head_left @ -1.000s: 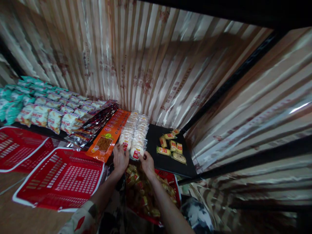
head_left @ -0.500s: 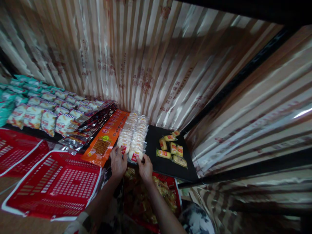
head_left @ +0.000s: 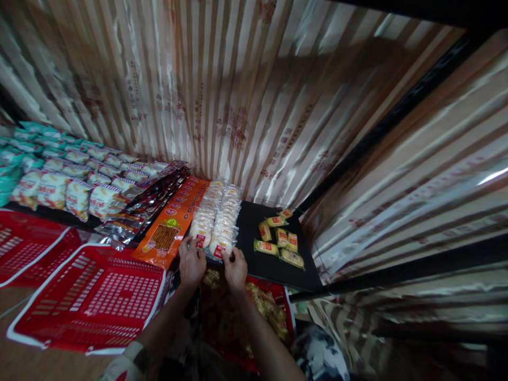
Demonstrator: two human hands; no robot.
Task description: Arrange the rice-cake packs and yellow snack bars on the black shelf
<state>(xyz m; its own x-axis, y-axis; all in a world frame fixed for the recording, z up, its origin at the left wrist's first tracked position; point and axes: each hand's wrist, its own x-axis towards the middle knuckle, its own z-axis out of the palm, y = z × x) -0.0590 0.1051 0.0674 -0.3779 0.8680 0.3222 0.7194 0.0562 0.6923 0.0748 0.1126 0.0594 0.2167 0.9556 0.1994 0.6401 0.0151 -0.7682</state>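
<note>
Left hand [head_left: 191, 263]: lower centre of frame, fingertips on the near end of the left row of cracker packs [head_left: 216, 219]; grip unclear.
Right hand [head_left: 235, 268]: just beside it, fingertips at the near end of the right row.
Cracker packs: two rows side by side, clear wrap, red labels.
Shelf [head_left: 273, 267]: black, bare near the front right.
Yellow packets [head_left: 278, 238]: small cluster, right of the packs, apart from them.
Orange packets [head_left: 171, 225]: flat, touching the left row.
Left of frame: foil packs [head_left: 148, 203], white bags [head_left: 79, 188].
Red baskets [head_left: 95, 299]: lower left, tilted.
Backdrop [head_left: 238, 95]: striped, shiny sheeting.
</note>
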